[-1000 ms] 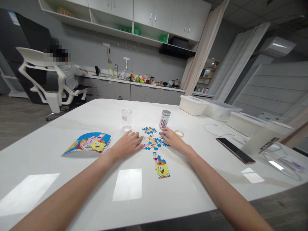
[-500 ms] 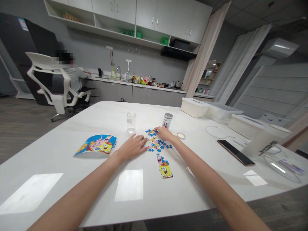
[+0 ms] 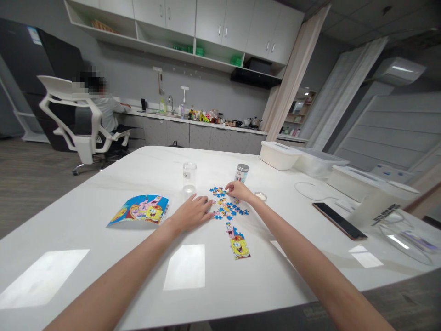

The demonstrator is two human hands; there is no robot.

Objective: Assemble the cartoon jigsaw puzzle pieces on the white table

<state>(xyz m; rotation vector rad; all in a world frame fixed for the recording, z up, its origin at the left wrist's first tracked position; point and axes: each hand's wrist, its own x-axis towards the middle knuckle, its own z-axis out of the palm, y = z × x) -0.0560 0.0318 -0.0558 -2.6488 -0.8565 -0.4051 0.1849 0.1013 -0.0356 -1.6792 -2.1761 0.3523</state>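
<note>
Loose jigsaw pieces (image 3: 225,209), mostly blue and yellow, lie in a pile on the white table. My left hand (image 3: 195,210) rests flat at the pile's left side, fingers spread and fingertips touching its edge. Over the far right part of the pile, my right hand (image 3: 238,191) has thumb and fingers pinched together; anything between them is too small to make out. Nearer me lies a joined section of the puzzle (image 3: 239,243) with a yellow cartoon face and a pink figure. A curled picture sheet (image 3: 141,210) with the same characters lies left of my left hand.
Behind the pile stand a clear jar (image 3: 189,178) and a printed can with a silver lid (image 3: 241,172). A round lid (image 3: 261,196) lies right of my right wrist. Farther right are a phone (image 3: 339,220), cables and plastic boxes (image 3: 279,155). A person (image 3: 108,112) sits at the back left.
My right hand has shifted slightly right, its fingers drawn into a pinch. My left hand stays at the pile's edge. The whole view has moved very slightly.
</note>
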